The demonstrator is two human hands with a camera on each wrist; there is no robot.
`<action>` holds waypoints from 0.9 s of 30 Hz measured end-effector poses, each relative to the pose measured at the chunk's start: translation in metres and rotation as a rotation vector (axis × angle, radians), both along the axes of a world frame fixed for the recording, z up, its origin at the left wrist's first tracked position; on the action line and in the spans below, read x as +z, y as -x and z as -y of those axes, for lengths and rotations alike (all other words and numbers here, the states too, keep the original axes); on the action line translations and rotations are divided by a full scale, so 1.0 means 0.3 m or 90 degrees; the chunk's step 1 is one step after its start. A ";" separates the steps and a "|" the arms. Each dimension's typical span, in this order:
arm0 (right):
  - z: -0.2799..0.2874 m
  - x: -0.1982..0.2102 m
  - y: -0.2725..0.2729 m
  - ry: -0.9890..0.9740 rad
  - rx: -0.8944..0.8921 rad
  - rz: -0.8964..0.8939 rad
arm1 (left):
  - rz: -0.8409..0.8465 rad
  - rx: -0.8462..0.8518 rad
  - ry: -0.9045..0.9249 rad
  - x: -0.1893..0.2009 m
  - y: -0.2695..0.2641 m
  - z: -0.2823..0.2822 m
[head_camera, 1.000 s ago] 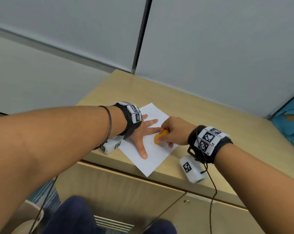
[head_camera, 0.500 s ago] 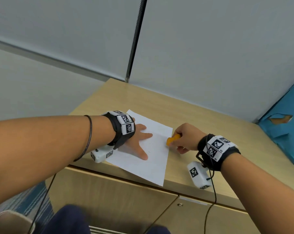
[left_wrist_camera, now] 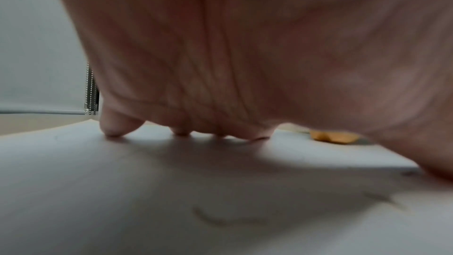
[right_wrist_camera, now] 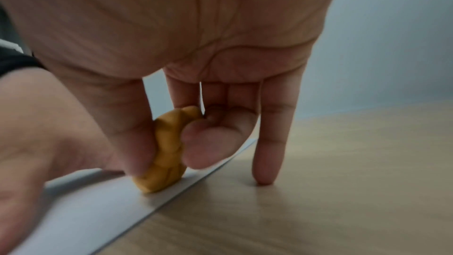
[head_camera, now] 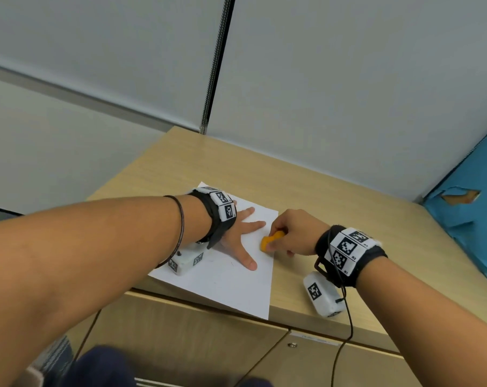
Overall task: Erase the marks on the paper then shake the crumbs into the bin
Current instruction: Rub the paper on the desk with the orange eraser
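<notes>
The right hand [head_camera: 295, 233] has brought its pinched orange kneaded eraser [head_camera: 271, 241] back onto the paper [head_camera: 231, 286]; the flat left hand [head_camera: 238, 236] presses it.

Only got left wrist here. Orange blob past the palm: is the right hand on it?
Observer: Yes. The right hand pinches the orange eraser between thumb and fingers.
Operator: Where on the sheet?
Observer: Its lower end presses on the paper right beside the sheet's right edge.
Operator: Rest of that hand on the sheet too?
Observer: No. The little finger is straight, with its tip on the bare desk beside the paper.
</notes>
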State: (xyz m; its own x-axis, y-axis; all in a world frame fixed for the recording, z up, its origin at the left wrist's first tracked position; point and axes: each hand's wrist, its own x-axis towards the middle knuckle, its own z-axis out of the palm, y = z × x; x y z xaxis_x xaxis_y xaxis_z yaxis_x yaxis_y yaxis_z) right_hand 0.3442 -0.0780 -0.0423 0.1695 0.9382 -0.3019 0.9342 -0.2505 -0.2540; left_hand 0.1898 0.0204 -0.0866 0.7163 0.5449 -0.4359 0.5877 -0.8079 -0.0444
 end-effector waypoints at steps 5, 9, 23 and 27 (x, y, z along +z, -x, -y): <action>-0.015 -0.006 -0.004 -0.068 -0.026 0.114 | -0.009 -0.011 0.010 0.020 -0.009 0.008; 0.006 -0.008 0.037 0.017 0.053 0.041 | -0.024 -0.007 0.006 0.011 -0.012 0.000; -0.037 0.017 0.059 -0.008 0.047 0.104 | -0.016 -0.003 0.025 0.023 -0.008 0.008; -0.020 0.004 0.069 0.033 0.064 0.053 | -0.031 -0.004 0.012 0.024 -0.006 0.002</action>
